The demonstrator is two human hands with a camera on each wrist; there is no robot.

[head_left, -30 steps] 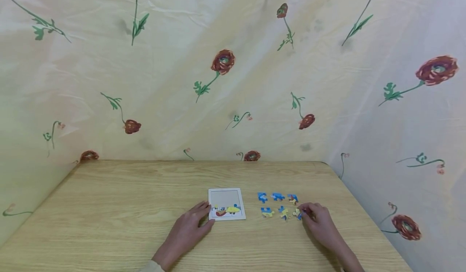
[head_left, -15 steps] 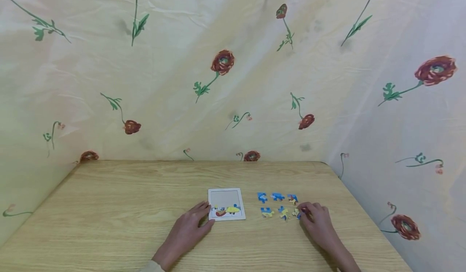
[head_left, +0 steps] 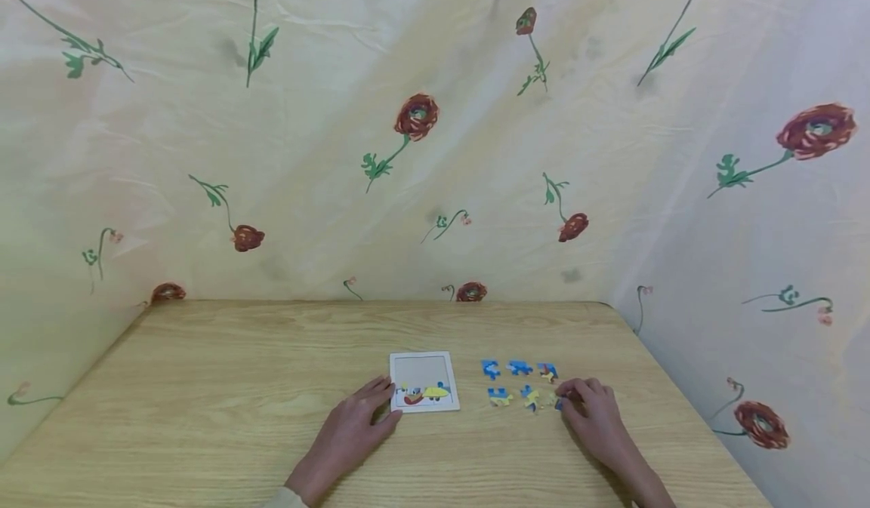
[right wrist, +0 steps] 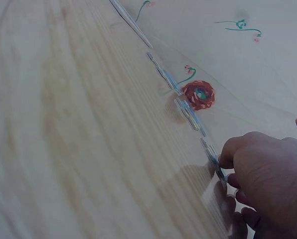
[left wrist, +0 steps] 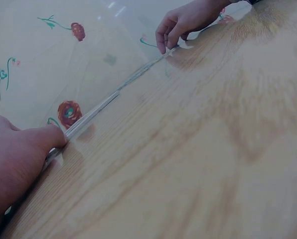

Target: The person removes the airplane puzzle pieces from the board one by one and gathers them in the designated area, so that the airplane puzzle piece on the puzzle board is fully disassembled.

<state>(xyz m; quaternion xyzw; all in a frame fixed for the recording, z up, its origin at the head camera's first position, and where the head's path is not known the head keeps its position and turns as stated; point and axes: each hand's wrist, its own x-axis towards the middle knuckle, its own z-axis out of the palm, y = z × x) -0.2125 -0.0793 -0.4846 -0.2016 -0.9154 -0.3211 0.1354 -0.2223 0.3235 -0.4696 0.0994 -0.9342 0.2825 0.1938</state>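
A white-rimmed puzzle tray [head_left: 425, 407] lies flat on the table, with a few joined pieces [head_left: 424, 393] along its lower part in red, yellow and blue. My left hand [head_left: 349, 431] rests at its left side, with the fingers on the left edge and the thumb by the lower left corner. To the right of the tray, loose blue and yellow jigsaw pieces [head_left: 499, 397] lie in two rows. My right hand [head_left: 595, 417] pinches the rightmost jigsaw piece [right wrist: 213, 158] of the near row between thumb and fingertips. From the head view, the fingers partly hide that piece.
The wooden table [head_left: 272, 357] extends around the tray and pieces. A pale flowered cloth [head_left: 326, 115] hangs along its back and both sides.
My right hand stays almost in place, while the jigsaw piece at its fingertips shifts and tilts slightly. The left hand and tray hold still.
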